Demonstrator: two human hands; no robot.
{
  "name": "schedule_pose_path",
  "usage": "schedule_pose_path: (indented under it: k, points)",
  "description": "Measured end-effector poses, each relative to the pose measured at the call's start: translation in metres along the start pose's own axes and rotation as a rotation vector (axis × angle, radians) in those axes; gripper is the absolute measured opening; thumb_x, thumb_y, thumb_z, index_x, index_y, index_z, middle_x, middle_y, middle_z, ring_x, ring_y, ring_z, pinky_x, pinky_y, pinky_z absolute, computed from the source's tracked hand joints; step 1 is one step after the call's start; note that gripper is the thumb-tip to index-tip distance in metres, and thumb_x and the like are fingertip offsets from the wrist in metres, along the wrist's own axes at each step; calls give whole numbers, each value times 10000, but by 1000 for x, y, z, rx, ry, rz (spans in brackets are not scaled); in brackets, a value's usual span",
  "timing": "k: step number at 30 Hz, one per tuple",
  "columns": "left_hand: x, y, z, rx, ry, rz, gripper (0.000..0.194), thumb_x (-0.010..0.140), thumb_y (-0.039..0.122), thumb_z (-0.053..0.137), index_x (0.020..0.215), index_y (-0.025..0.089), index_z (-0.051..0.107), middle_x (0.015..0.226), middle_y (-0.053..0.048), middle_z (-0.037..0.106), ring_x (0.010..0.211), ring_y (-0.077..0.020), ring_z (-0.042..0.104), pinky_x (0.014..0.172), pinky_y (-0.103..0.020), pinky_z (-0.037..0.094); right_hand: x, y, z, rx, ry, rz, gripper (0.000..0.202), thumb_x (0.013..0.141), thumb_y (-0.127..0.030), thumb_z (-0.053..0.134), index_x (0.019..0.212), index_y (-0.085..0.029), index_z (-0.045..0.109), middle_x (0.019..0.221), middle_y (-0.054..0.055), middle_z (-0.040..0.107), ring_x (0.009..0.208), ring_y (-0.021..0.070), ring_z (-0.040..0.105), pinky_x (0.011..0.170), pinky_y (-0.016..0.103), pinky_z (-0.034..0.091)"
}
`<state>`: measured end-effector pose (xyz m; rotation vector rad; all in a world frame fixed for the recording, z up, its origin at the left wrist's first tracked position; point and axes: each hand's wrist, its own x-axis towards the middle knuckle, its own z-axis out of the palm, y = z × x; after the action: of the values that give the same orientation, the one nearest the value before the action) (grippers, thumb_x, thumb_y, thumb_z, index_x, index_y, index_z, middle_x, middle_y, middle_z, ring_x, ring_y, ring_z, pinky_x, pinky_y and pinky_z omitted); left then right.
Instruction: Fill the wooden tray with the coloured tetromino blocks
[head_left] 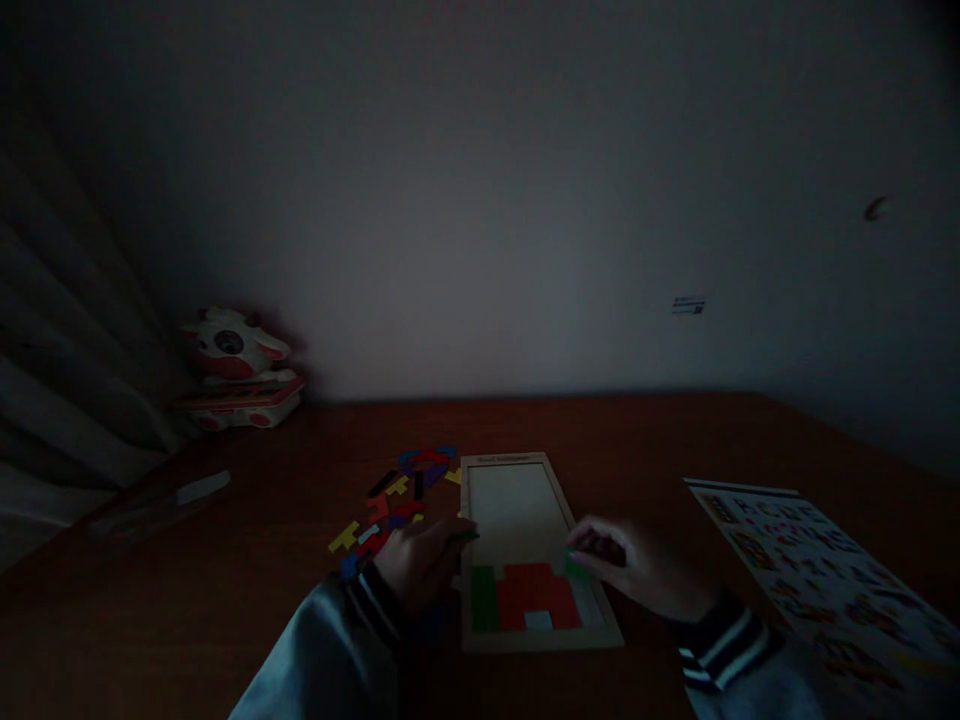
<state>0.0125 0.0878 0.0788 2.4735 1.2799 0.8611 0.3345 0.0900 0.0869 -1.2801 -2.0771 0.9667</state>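
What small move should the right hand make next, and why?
Perhaps settle the flat green piece against the flat red pieces: the right hand has it at its fingertips, near the right rim of the rectangular pale wooden tray.

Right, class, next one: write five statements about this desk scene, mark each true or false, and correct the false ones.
1. A green block lies in the near left corner of the wooden tray. True.
2. The loose pieces are heaped to the right of the wooden tray. False: they lie to its left.
3. The right hand is at a green piece by the tray's right side. True.
4. The printed sheet lies underneath the wooden tray. False: it lies apart from it, to the right.
5. An animal-shaped toy stands toward the left, near the curtain. True.
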Motion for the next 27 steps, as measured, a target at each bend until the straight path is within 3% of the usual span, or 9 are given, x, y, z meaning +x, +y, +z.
schedule_pose_path:
  k: [3,8,13,18,24,27]
  points:
    - [11,12,17,-13,0,47,254,929,296,465,1096,272,655,945,-19,746,798,-168,710,697,-248,562,0,-1,1,-34,-18,7,201,844,-402,598,890,-225,680,729,3,668,664,155,602,590,247,448]
    - [8,2,36,-34,19,32,268,926,280,460,1111,263,653,963,-31,745,780,-163,712,674,-235,553,1,6,3,-95,5,-49,193,834,-405,623,883,-236,703,736,-3,627,635,148,560,567,247,414]
    - [0,-3,38,4,-24,-16,266,928,297,461,1107,274,656,909,-22,753,712,-168,713,623,-240,542,1,5,2,-106,-16,-80,184,815,-387,663,907,-231,694,915,21,585,782,165,587,687,272,471]
    - [1,-5,39,3,-32,12,270,936,290,442,1119,269,639,960,-27,743,800,-185,715,691,-271,552,-5,4,-1,-208,11,-22,395,746,-455,722,1059,-237,621,1103,55,518,1026,228,545,894,358,446]
    - [0,-8,42,-39,8,15,256,936,283,457,1136,264,617,967,-24,744,813,-173,715,702,-261,558,-8,10,-2,-206,-25,11,609,596,-536,800,1086,-247,581,1160,58,483,1088,259,510,932,383,434]
    - [-1,-5,42,-44,58,74,289,935,281,475,1207,247,562,1016,-37,734,869,-175,706,752,-271,555,-5,4,0,-170,46,-25,446,718,-527,717,1035,-240,594,1100,49,518,1012,228,548,877,351,460]
